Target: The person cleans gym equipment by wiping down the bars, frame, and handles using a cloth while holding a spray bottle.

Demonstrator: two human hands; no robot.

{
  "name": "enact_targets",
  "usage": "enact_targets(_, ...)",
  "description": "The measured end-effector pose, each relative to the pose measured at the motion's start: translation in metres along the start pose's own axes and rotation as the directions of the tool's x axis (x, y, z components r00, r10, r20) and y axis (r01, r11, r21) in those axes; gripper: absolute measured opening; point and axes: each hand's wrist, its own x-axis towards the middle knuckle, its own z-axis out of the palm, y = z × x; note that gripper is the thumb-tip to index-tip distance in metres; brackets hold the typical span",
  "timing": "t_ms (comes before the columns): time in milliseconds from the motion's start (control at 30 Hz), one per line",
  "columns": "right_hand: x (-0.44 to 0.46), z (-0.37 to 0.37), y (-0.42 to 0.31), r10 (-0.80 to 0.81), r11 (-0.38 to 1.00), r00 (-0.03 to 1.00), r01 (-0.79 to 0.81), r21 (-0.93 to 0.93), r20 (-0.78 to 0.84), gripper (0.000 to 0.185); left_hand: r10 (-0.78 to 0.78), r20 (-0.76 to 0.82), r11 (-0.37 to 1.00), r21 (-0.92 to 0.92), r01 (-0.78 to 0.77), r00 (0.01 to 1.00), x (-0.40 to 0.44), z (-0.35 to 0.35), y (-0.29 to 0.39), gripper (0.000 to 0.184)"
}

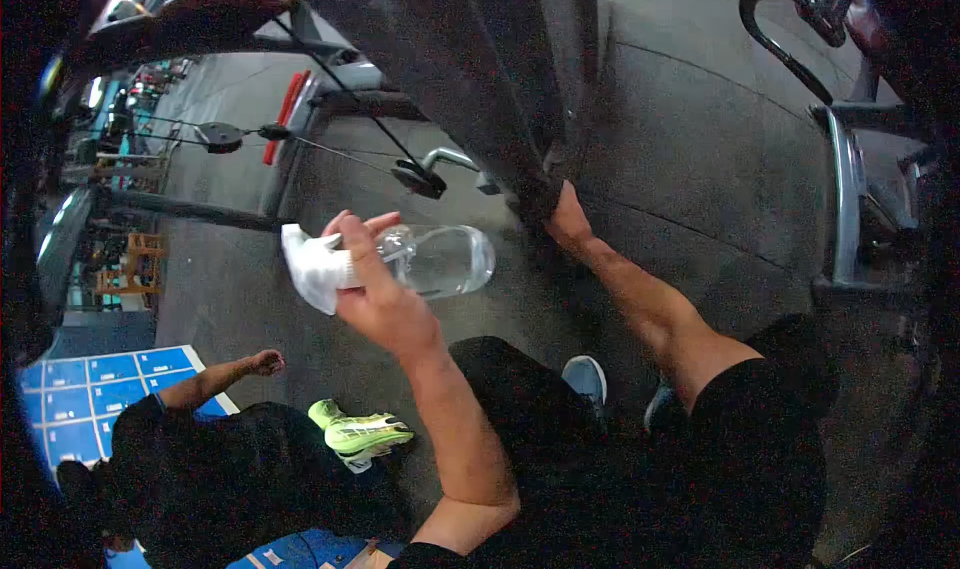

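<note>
A clear spray bottle (455, 259) with a white spray head lies nearly sideways in my left hand (385, 294). The fingers are around its neck, near the trigger, and clear liquid shows inside. To the right, my right hand (570, 219) is closed against the lower end of a large dark machine part (470, 59). Its fingertips are lost in the dark, and what they grip cannot be made out. A black pulley (418, 179) on a cable hangs between the two hands, above the bottle.
At the lower left, a person (240, 469) in dark clothes and a yellow-green shoe is close by, one hand (266, 362) extended, over a blue mat (75, 399). A curved metal handle (785, 54) and frame (848, 199) stand at right. My shoes (584, 379) are below.
</note>
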Motion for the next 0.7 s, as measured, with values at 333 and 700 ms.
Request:
enact_targets(333,0.033,-0.075,-0.212,-0.379,0.911,0.768,0.407,-0.063,-0.517,0.104,0.001,-0.052,0.993,-0.122,-0.007,0.999,-0.002,-0.014,0.016,0.030)
enact_targets(700,0.053,-0.235,-0.489,-0.578,0.783,0.659,0.613,-0.100,-0.482,0.099,0.000,0.031,0.992,-0.130,0.004,1.000,-0.004,-0.002,0.016,0.028)
